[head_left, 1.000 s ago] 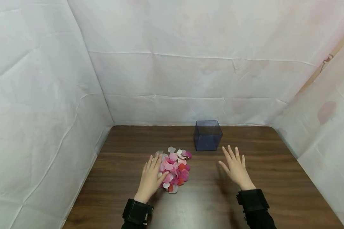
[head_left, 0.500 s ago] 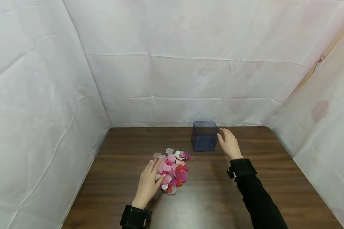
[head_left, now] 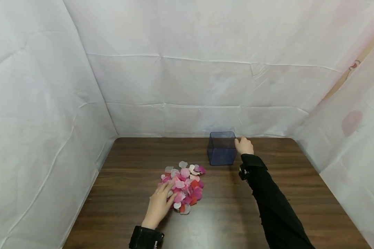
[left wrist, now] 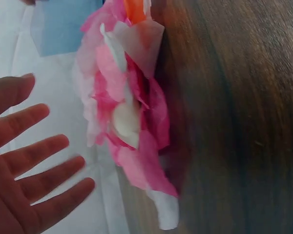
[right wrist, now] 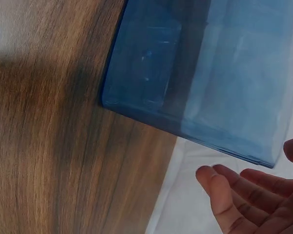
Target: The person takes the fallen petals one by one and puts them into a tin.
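Pink, red and white artificial petals [head_left: 187, 188] lie in a loose pile on the brown wooden table. Over the pile's left side is my left hand [head_left: 159, 204]; in the left wrist view its straight, spread fingers are apart from the petals [left wrist: 132, 117] and hold nothing. A translucent blue, square, open-topped box [head_left: 222, 149] stands upright near the table's far edge. Beside its right side is my right hand [head_left: 245, 146]. In the right wrist view, that hand's loosely bent fingers [right wrist: 219, 195] are close to the box's corner [right wrist: 200, 73], with a small gap visible.
The brown table [head_left: 112, 193] carries the petal pile left of centre and the box farther back. A white cloth backdrop [head_left: 174, 86] rises just behind the table's far edge, with cloth walls at left and right. Both wrists wear black bands.
My right hand has moved forward and slightly left, from above the table to the box's right side, its fingers now more bent. My left hand has shifted slightly down and left at the petals.
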`<state>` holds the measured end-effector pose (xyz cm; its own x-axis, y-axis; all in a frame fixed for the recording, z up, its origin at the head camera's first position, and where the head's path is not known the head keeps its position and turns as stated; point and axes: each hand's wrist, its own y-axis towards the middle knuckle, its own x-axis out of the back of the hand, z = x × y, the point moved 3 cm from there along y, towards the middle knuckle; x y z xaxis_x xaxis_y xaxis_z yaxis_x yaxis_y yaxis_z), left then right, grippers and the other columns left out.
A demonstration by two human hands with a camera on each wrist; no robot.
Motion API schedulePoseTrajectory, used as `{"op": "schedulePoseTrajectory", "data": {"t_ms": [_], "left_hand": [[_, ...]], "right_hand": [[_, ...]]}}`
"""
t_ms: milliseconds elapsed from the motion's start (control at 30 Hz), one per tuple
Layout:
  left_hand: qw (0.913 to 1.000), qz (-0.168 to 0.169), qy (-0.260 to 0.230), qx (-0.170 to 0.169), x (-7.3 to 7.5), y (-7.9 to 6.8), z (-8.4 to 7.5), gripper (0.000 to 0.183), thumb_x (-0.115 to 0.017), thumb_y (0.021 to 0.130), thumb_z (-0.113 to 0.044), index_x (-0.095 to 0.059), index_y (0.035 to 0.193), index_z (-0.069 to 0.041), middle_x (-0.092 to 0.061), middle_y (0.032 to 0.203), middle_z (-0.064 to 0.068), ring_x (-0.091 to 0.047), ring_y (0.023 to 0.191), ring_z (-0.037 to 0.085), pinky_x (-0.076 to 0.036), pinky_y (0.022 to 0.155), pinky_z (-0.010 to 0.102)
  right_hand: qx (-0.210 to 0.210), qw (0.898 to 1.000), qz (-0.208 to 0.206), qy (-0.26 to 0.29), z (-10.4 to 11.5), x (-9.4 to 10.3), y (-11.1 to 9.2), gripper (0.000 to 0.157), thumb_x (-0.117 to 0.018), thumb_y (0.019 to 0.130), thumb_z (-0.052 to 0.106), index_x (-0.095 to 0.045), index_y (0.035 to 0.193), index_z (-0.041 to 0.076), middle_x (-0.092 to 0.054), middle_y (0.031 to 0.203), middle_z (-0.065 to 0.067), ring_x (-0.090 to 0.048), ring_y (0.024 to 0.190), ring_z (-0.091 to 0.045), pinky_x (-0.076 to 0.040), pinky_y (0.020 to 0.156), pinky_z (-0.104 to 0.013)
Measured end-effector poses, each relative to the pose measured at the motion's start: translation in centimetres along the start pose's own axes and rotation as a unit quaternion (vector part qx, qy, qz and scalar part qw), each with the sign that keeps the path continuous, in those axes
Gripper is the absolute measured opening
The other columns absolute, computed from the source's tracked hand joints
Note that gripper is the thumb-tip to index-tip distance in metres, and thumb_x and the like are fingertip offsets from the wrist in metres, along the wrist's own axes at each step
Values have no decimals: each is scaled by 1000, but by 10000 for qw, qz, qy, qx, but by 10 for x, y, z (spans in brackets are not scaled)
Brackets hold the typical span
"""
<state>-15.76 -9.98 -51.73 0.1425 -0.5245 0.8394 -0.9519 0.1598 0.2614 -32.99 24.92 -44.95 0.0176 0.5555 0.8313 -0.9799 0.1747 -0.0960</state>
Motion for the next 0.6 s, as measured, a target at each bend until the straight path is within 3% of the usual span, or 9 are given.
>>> {"op": "schedulePoseTrajectory", "data": {"t_ms": [100, 200, 267, 367, 500, 600], "left_hand": [[9997, 249, 24, 73, -4, -5, 6, 36, -66, 87, -24, -64, 119, -8, -57, 127, 22, -57, 112, 43, -44, 81, 68], [9993, 335, 100, -88, -7, -11, 10, 30, -66, 87, -21, -67, 113, -6, -60, 123, 23, -59, 109, 41, -46, 86, 61], [9991, 352, 122, -187, -9, -15, 11, 29, -67, 87, -19, -68, 112, -5, -61, 120, 22, -60, 108, 39, -47, 88, 56], [9988, 403, 147, -251, -12, -19, 12, 30, -68, 85, -17, -67, 112, -5, -62, 119, 21, -61, 107, 37, -48, 90, 52], [9985, 437, 177, -284, -16, -21, 12, 31, -70, 83, -16, -67, 111, -5, -63, 116, 20, -62, 104, 36, -49, 87, 52], [9981, 487, 192, -331, -18, -21, 12, 33, -72, 80, -12, -67, 111, -5, -63, 115, 20, -62, 103, 35, -49, 86, 51]], "right_hand": [[69, 9997, -152, -199, 5, -1, -10, 37, -37, 100, 22, -55, 100, -11, -59, 89, -28, -58, 77, -39, -43, 65, -42], [96, 9987, -251, -431, 8, -5, -16, 34, -38, 100, 21, -52, 78, -2, -55, 72, -18, -54, 64, -30, -38, 60, -36], [111, 9981, -259, -543, 10, -7, -18, 35, -38, 100, 20, -48, 72, 2, -53, 67, -15, -53, 61, -29, -37, 59, -36], [112, 9975, -277, -637, 10, -10, -18, 35, -37, 100, 18, -52, 75, -1, -57, 71, -20, -57, 65, -33, -40, 61, -38], [198, 9963, -353, -754, 6, -12, -19, 34, -36, 100, 15, -60, 99, -11, -63, 91, -30, -62, 81, -42, -48, 70, -47], [347, 9949, -449, -839, 4, -12, -22, 34, -38, 99, 13, -59, 106, -14, -62, 98, -34, -61, 88, -46, -48, 77, -52]]}}
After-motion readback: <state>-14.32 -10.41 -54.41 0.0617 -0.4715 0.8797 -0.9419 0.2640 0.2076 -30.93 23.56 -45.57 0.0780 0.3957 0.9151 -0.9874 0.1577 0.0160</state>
